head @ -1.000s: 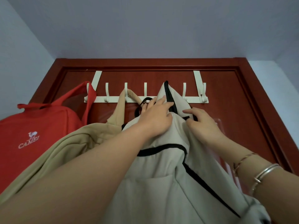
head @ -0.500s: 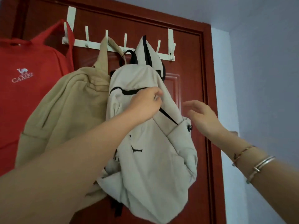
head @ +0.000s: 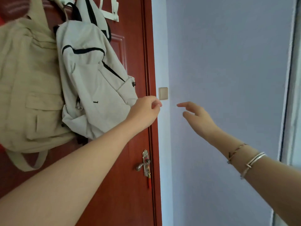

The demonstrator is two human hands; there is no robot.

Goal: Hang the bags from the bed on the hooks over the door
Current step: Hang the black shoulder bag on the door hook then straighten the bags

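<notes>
A light grey backpack [head: 96, 75] with black trim hangs on the red-brown door [head: 130, 160] from the white hook rack [head: 110, 13], whose right end shows at the top. To its left a beige backpack [head: 27, 82] hangs on the same rack. A sliver of the red bag [head: 1, 19] shows at the far left edge. My left hand [head: 145, 111] is off the grey backpack, just right of its lower corner, fingers loosely curled around nothing. My right hand [head: 197, 118] hovers in front of the wall, fingers spread, holding nothing.
A metal door handle [head: 143, 164] with a key and red tassel sits low on the door's right edge. A beige wall switch [head: 163, 93] is just right of the door frame. A pale blue wall [head: 228, 62] fills the right side.
Both hands have let go of the grey backpack and dropped down and right, away from it. The view has swung right and down, so the red bag and most of the rack left the frame.
</notes>
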